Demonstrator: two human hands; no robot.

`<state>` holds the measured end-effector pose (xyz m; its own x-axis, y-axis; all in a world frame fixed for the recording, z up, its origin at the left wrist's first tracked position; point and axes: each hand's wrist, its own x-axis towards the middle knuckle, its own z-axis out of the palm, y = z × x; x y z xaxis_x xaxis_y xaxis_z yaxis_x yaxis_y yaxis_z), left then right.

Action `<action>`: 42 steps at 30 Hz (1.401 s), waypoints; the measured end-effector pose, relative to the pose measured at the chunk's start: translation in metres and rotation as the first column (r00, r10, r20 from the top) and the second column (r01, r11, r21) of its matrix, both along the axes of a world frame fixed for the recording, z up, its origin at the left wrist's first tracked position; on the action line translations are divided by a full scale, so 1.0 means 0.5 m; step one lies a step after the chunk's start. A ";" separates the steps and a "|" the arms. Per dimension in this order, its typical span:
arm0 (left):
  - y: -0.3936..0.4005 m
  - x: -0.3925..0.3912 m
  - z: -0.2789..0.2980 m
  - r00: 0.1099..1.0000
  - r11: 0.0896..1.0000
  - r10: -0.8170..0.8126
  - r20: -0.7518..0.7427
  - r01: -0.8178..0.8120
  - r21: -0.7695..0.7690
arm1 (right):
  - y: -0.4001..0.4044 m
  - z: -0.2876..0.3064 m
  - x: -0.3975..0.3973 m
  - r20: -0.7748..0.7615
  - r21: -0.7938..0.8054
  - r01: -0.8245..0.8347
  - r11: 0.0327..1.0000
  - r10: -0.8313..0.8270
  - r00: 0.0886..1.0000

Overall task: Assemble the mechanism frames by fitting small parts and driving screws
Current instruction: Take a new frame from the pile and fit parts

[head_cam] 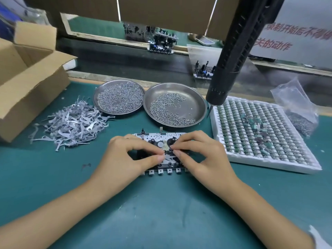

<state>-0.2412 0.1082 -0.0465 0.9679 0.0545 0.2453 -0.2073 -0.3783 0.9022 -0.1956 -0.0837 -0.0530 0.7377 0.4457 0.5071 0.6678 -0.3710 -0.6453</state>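
open cardboard box (27, 72) at left, clear plastic bag (296, 106) at right

Left hand (129, 155), right hand (201, 153): fingers curled, fingertips meeting.

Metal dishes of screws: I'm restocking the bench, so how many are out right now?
2. The left dish sits behind the pile of metal levers, heaped with small screws. The right dish touches it, in front of the hanging screwdriver, and is partly filled. None looks hidden.

I count two steel dishes (118, 83) (197, 97) at twelve o'clock, one cardboard box (27, 83) at ten, one foam tray (269, 164) at two.
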 end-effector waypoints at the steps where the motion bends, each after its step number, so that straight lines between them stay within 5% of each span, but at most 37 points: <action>1: 0.002 -0.001 0.001 1.000 1.000 -0.007 -0.009 0.007 0.012 | 0.000 0.001 -0.001 -0.003 0.009 -0.023 1.000 0.023 1.000; 7: 0.010 -0.002 0.006 0.998 0.991 -0.030 -0.060 0.037 0.126 | -0.003 0.000 -0.006 0.017 -0.045 -0.115 0.992 0.116 0.993; 24: 0.001 -0.012 0.011 0.998 0.997 0.026 -0.050 -0.022 0.073 | -0.002 0.008 -0.012 -0.163 0.001 -0.088 0.996 0.088 0.983; 37: 0.001 -0.010 0.016 0.998 0.994 -0.021 -0.052 0.026 0.102 | 0.000 0.011 -0.011 -0.140 -0.027 -0.084 0.996 0.079 0.987; 42: 0.001 -0.010 0.013 0.999 0.995 -0.013 -0.040 0.017 0.096 | -0.002 0.006 -0.015 -0.016 -0.176 -0.083 0.981 0.082 0.997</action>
